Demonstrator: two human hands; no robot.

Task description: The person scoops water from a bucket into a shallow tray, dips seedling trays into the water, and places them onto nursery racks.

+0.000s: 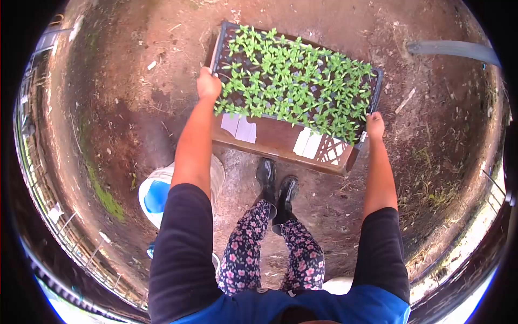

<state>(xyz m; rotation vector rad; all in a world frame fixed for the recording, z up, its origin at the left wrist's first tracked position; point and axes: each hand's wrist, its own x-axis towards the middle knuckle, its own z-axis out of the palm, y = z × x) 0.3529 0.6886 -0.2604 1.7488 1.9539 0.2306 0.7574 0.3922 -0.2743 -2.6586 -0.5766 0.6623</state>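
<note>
A black seedling tray (pixel 219 47), full of small green seedlings (pixel 291 73), spans the space between my two hands. At its left short side, my left hand (pixel 208 85) is closed on the rim. Lower down on the opposite short side, my right hand (pixel 375 126) grips the edge near the front corner. Directly below the tray is a brown box (pixel 272 147) with white patches on its near side; the tray covers most of its top. Whether the tray rests on the box or hangs just above it, I cannot tell.
My black boots (pixel 266 173) stand on bare earth (pixel 145 108) just in front of the box. Left of my legs sits a white bucket (pixel 164 175) with something blue in it. A grey pipe (pixel 456 49) lies at the far right.
</note>
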